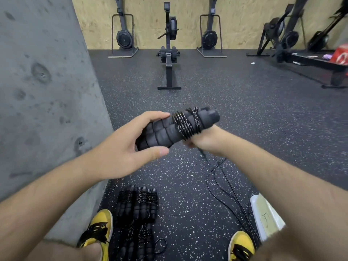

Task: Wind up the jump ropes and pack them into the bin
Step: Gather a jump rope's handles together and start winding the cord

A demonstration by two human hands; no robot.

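speckled rubber floor (pixel 235 117) carries wound jump ropes (pixel 138 204) and a loose cord (pixel 216 187).

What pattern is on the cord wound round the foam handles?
Black cord flecked with white, clearest in the head view.

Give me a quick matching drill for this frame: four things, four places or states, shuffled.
Things:
1. left hand
2. right hand
3. wound ropes
4. loose cord

States:
A. trails down to the floor
B. bundled on the floor between the shoes
C. holds the foam handles
D. pulls the cord under the handles

Pairs: 1-C, 2-D, 3-B, 4-A
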